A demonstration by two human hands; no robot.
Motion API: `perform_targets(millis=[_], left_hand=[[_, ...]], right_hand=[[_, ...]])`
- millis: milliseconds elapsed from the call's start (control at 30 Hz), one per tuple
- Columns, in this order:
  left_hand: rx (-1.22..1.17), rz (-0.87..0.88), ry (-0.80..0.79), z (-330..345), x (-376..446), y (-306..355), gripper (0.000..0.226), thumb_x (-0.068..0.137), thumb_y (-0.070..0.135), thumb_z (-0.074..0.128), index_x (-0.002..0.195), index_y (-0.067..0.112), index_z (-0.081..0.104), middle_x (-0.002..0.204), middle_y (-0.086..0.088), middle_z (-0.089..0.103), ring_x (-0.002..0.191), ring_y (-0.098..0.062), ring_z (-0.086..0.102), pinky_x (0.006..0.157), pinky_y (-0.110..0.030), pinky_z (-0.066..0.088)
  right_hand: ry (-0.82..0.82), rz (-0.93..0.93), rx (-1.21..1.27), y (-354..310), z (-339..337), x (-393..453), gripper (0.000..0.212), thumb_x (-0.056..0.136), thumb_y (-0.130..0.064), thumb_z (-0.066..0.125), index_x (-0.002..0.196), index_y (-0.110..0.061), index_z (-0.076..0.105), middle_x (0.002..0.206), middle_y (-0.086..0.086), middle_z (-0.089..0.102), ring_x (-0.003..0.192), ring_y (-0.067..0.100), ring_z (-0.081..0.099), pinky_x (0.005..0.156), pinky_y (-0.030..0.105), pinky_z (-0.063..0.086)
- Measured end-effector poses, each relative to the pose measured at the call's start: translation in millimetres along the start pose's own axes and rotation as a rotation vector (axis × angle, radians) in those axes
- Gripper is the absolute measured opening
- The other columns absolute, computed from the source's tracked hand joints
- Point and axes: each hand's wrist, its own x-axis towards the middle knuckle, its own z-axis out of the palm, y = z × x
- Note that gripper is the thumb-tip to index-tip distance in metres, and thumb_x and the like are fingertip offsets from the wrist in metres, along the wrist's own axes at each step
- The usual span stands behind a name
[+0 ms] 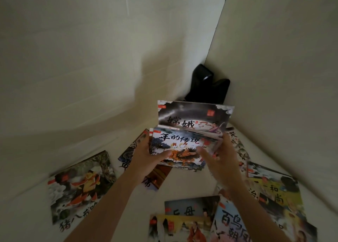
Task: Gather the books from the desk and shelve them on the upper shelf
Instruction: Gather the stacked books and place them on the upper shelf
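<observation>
While both hands hold a bundle of books above it, the pale desk [36, 177] spreads across the lower view, boxed in by light walls meeting in a corner.

Item: scattered picture books lying flat on the desk. Largest in view, a book with a red-and-orange figure [80, 186] at the left, well apart from the rest. At the right edge, a yellow-toned book [274, 188] overlapping others beneath it. At the bottom, a book with large black characters on pale blue [232, 223], just beside a yellow-bordered book [181, 227] that partly covers a grey one [192, 205]. Under the left forearm, a dark book with a brown panel [157, 177]; past the right hand, another book [237, 144] mostly hidden.

Item: held stack of books [181, 144], raised over the middle of the desk, tilted toward the viewer. Front cover shows a horned beast under black brush lettering. A taller book with a stormy grey cover [193, 117] stands behind it in the same bundle.

Item: dark object [206, 86] in the corner behind the stack; blurred, kind unclear.

Item: left hand [146, 152], fingers curled round the stack's left edge, thumb lying across the front cover.

Item: right hand [221, 154], fingers wrapped round the right edge, thumb stretched toward the cover; motion blur hides whether the thumb touches.
</observation>
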Motion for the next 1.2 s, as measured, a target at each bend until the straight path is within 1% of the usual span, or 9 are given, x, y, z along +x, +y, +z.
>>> perform_targets(millis=[100,200,300,433,533,633,833,1000,1200], left_hand=[[-0.015,-0.046,-0.004,-1.8,3.3,-6.9,0.077,0.054,0.057,0.087,0.121,0.034,0.056,0.119,0.004,0.065,0.113,-0.02,0.061,0.098,-0.053,0.047],[0.027,-0.017,0.01,-1.4,2.9,-7.7,0.056,0.055,0.056,0.086,0.104,0.038,0.064,0.105,0.004,0.067,0.107,-0.021,0.06,0.097,-0.054,0.044],[0.051,0.032,-0.02,5.4,2.0,-5.5,0.066,0.065,0.045,0.084,0.121,0.027,0.055,0.098,0.012,0.068,0.103,-0.012,0.061,0.1,-0.048,0.044],[0.111,0.094,-0.019,12.1,7.7,3.5,0.07,0.073,0.046,0.078,0.132,0.033,0.04,0.106,0.007,0.061,0.098,-0.011,0.061,0.093,-0.042,0.051],[0.147,0.135,-0.065,5.0,10.2,2.5,0.054,0.074,0.029,0.081,0.114,0.037,0.046,0.095,0.017,0.059,0.095,0.001,0.059,0.089,-0.033,0.048],[0.061,0.116,-0.084,-4.8,7.6,-8.5,0.057,0.068,0.031,0.085,0.116,0.032,0.055,0.105,0.003,0.069,0.104,-0.015,0.065,0.095,-0.049,0.049],[0.208,0.128,-0.03,-0.3,-6.7,-33.9,0.056,0.082,0.021,0.074,0.118,0.049,0.041,0.117,0.01,0.062,0.11,-0.009,0.061,0.095,-0.042,0.052],[0.239,0.149,0.051,1.9,4.7,-23.8,0.047,0.083,0.007,0.07,0.126,0.014,0.051,0.099,0.012,0.063,0.099,-0.012,0.064,0.087,-0.034,0.054],[-0.048,0.212,-0.061,-6.0,-4.1,15.7,0.047,0.074,0.007,0.078,0.112,0.019,0.055,0.104,0.0,0.067,0.094,-0.009,0.068,0.082,-0.019,0.054]], right_hand=[[-0.045,0.115,0.096,24.6,16.5,-24.7,0.064,0.072,-0.042,0.075,0.127,-0.031,0.043,0.11,-0.009,0.067,0.103,0.01,0.065,0.087,0.032,0.056],[-0.047,0.222,0.09,40.2,24.1,-37.1,0.048,0.069,-0.039,0.08,0.106,-0.031,0.05,0.101,-0.01,0.066,0.103,0.014,0.063,0.079,0.018,0.051],[0.095,0.102,0.121,31.9,26.9,-25.7,0.064,0.07,-0.041,0.081,0.118,-0.018,0.046,0.107,-0.002,0.065,0.103,0.013,0.065,0.085,0.028,0.055],[0.156,-0.058,0.095,9.5,29.2,-9.8,0.065,0.077,-0.016,0.078,0.128,-0.006,0.038,0.102,-0.009,0.061,0.093,0.001,0.064,0.077,0.015,0.054],[0.13,-0.023,0.09,10.3,18.7,-8.6,0.064,0.073,-0.031,0.078,0.125,-0.019,0.042,0.1,-0.01,0.065,0.093,0.008,0.067,0.079,0.03,0.058],[0.097,0.048,0.164,16.2,17.7,-11.9,0.064,0.073,-0.028,0.078,0.125,-0.029,0.041,0.107,-0.002,0.068,0.101,0.015,0.068,0.085,0.038,0.057],[0.149,0.105,0.235,30.3,37.5,-28.5,0.063,0.079,0.0,0.074,0.128,-0.013,0.037,0.1,0.008,0.067,0.094,0.021,0.069,0.082,0.049,0.058],[0.151,0.056,0.271,18.2,29.6,-21.3,0.067,0.08,0.013,0.067,0.128,-0.023,0.038,0.096,0.002,0.066,0.096,0.02,0.068,0.086,0.041,0.058],[0.139,0.01,0.328,-2.4,22.6,-23.5,0.06,0.077,-0.034,0.078,0.125,-0.026,0.043,0.106,0.007,0.067,0.1,0.024,0.067,0.084,0.039,0.056]])
